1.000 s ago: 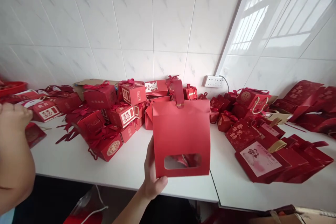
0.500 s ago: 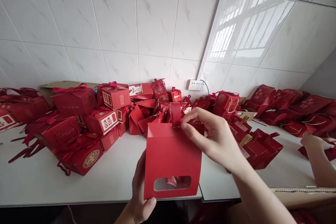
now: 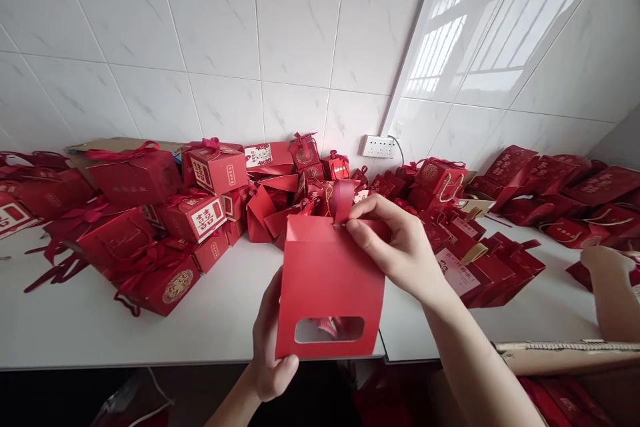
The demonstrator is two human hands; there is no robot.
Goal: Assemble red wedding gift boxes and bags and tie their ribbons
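Observation:
A red paper gift box [image 3: 333, 267] with a rounded window low on its front is held upright in front of me, above the table's front edge. My left hand [image 3: 270, 347] is closed around its lower left side, thumb at the bottom corner. A dark red ribbon loop [image 3: 343, 200] stands up from the box's top. At the loop's base, the thumb and forefinger of my right hand [image 3: 395, 243] are pinched on the ribbon. Something red and white shows through the window, too unclear to name.
Red boxes [image 3: 200, 217] with ribbons are piled on the left of the white table [image 3: 225, 327]. More red bags [image 3: 500, 273] stand at right. A power strip [image 3: 379, 146] is on the wall. Another person's hand [image 3: 607, 270] works at far right, above a cardboard carton [image 3: 560, 353].
The view has tilted down a little. Both hands keep their hold on the box, and the ribbon loop now leans slightly to the right.

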